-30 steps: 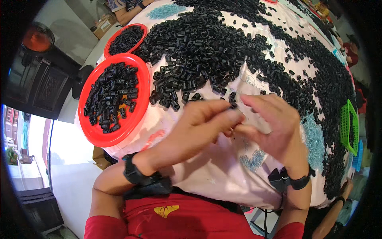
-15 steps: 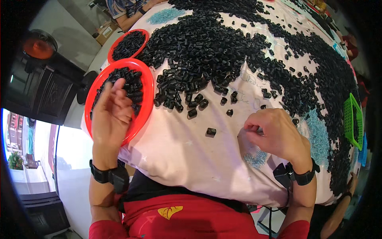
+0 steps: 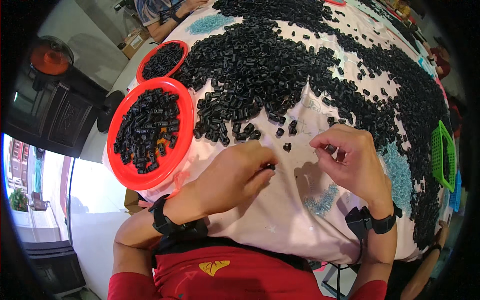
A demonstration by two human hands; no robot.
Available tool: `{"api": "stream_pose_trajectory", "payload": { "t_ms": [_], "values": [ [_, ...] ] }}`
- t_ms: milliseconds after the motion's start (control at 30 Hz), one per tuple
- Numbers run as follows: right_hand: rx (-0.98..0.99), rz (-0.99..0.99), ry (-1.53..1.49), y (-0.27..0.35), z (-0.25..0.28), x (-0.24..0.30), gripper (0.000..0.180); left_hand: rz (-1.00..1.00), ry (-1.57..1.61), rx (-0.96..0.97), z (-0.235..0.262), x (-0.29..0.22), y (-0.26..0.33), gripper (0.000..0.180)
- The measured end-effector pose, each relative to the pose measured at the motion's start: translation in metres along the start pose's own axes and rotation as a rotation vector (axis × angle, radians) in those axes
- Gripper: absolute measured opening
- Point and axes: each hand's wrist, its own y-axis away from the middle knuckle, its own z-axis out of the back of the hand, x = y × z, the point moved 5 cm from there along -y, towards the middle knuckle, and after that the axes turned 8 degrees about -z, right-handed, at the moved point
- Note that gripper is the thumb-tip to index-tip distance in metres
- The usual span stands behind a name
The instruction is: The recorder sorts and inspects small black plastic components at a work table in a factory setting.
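My left hand (image 3: 232, 172) is over the cloth near the loose edge of the black pile. Its thumb and fingers pinch a small black plastic piece (image 3: 270, 167). My right hand (image 3: 355, 162) hovers to the right of it, thumb and forefinger brought together; what they hold is too small and dark to name. Between the two hands lies a single black piece (image 3: 287, 147) on the cloth. A red basin (image 3: 187, 117) on the left holds many such pieces. Small light-blue bits (image 3: 322, 202) lie scattered below my right hand.
A large heap of black pieces (image 3: 265, 60) spreads over the pink-white cloth (image 3: 270, 225). More blue bits (image 3: 399, 172) form a patch at the right. A second red basin (image 3: 186, 47) stands behind the first. A green basket (image 3: 442, 155) is at the right edge. Another person's arm (image 3: 160, 30) shows at far left.
My left hand has moved right from over the red basin and taken the black piece lying on the cloth. My right hand has shifted slightly, its fingertips a little higher.
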Motion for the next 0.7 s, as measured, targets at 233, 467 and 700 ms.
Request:
{"api": "stream_pose_trajectory", "payload": {
  "t_ms": [233,467,700],
  "values": [
    [-0.042,-0.079,-0.211,0.003,0.003,0.007,0.014,0.397,1.221,-0.125,-0.015,0.021,-0.019,0.031],
    [-0.080,0.041,-0.250,0.002,-0.007,0.012,0.017,0.423,1.648,-0.081,-0.037,0.026,-0.025,0.028],
    [-0.182,0.131,-0.136,0.000,-0.009,0.012,0.022,0.457,1.732,-0.056,-0.045,0.030,-0.028,0.024]
  ]
}}
